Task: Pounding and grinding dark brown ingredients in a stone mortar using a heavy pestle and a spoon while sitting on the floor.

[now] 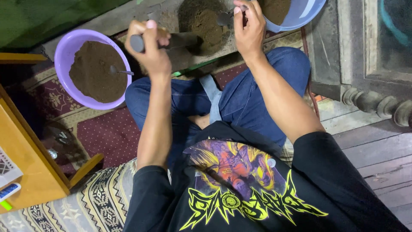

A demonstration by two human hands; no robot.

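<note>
Left hand (150, 49) is clenched around a dark cylindrical tool (165, 41), held level over the wooden board (128, 19). Right hand (249, 28) grasps a metal spoon (225, 17) in pinched fingers above a mound of brown powder (206, 25) near the board's far edge. A purple bowl (64, 51) of powder with a second spoon (118, 71) sits beside the board's left end. A blue bowl (300, 15) stands at its right end.
</note>
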